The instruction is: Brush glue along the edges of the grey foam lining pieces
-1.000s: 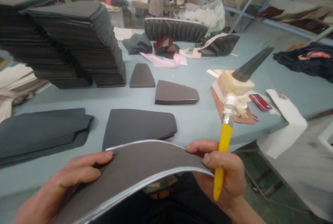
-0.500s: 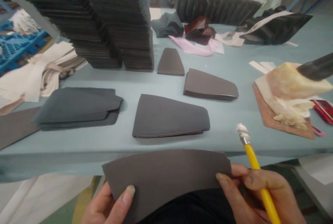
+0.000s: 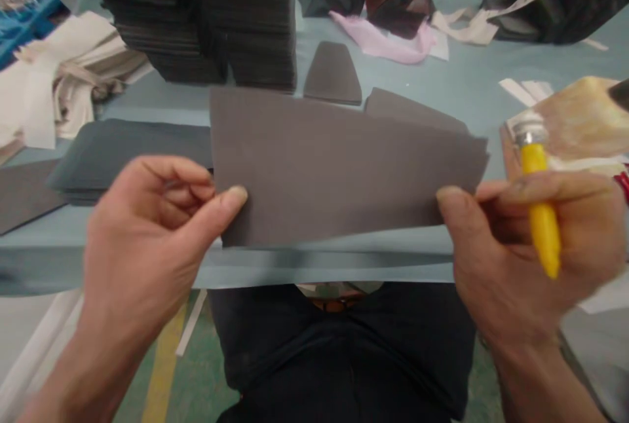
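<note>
A grey-brown panel [image 3: 339, 167] of thin sheet material, narrower at its right end, is stretched between my hands above the table's front part. My left hand [image 3: 147, 239] pinches its lower left corner, thumb on top. At the narrow right end, my right hand [image 3: 531, 253] pinches it between thumb and fingers. That same hand also carries a yellow-handled brush [image 3: 538, 187], its pale, coated head pointing up and away. Behind the panel, a stack of similar pieces [image 3: 417, 109] shows only in part. Dark sheets [image 3: 132, 148] lie beyond my left hand.
Tall stacks of dark pieces [image 3: 246, 23] rise at the back left of the blue-green table [image 3: 388, 76]. A small trapezoid piece [image 3: 333, 73] lies near them. Cream strips [image 3: 83, 76] are heaped at left. A pale yellow, stained container [image 3: 574, 109] stands at right; scraps [image 3: 398, 0] lie behind.
Both hands have lifted the panel up and forward from the table's front edge, and it now covers the nearer stack. The brush has moved with my right hand. The view has tilted down.
</note>
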Available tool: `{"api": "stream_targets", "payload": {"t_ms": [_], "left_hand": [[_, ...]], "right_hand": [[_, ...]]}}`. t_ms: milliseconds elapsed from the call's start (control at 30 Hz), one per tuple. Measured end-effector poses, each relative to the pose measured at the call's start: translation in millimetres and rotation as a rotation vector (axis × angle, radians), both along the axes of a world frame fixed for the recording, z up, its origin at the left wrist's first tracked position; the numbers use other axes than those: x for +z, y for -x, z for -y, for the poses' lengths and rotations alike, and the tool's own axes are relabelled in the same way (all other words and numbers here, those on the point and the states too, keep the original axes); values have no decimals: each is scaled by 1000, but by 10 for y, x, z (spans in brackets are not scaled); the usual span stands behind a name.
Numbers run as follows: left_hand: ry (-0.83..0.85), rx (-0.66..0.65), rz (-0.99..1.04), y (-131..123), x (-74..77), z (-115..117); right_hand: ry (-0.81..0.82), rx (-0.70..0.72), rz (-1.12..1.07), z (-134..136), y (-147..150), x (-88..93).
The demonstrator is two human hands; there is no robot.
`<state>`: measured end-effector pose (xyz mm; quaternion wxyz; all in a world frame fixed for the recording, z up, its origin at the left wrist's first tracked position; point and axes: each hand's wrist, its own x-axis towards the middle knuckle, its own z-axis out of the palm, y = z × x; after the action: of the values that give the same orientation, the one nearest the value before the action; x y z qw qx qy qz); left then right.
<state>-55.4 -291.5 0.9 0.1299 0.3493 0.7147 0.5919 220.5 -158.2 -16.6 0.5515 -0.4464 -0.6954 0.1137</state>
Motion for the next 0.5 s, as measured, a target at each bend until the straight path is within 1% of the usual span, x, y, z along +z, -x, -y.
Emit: {"api": "stream_targets", "payload": {"t_ms": [67, 133, 200, 267, 333, 433, 500], "left_hand": [[-109, -33, -25, 66, 64, -265], [-167, -128, -54, 117, 74, -410], [-148, -238, -82, 177, 42, -442], [-85, -339, -102, 244, -6, -420], [-40, -425, -92, 311, -49, -403], [-23, -521, -44, 397, -93, -441], [-16, -559, -23, 441, -110, -489]], "right_hand": [[-9, 66, -80, -205, 112, 15], [0, 89, -80, -327, 183, 9], [11, 55, -50, -366, 198, -14], [34, 8, -7, -359, 170, -45], [66, -4, 40, -344, 131, -72], [83, 14, 84, -357, 92, -106], [84, 17, 91, -385, 80, -129]]}}
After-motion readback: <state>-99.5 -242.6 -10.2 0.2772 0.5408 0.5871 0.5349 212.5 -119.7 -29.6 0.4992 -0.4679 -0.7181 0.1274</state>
